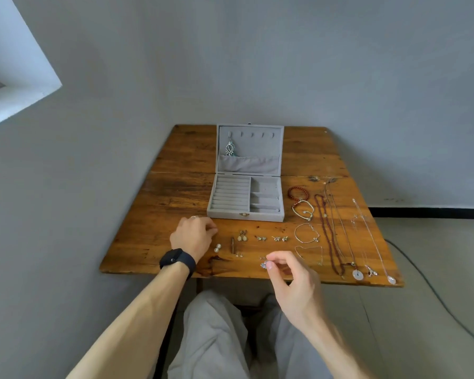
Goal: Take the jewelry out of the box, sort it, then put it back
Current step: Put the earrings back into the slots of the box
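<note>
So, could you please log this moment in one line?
right hand: pinches silver piece | left hand: rests on table | jewelry box: open

Forearms [137, 310] bare. Black smartwatch [177, 260] on left wrist. Silver ring [193, 217] on left hand [193, 233]. Light grey trousers [211, 337].

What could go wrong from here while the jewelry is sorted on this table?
The right hand pinches a small jewelled piece near the front edge of the table; a slip could drop it to the floor. The round white pendant lies near that edge, so a forearm might sweep it off.
</note>
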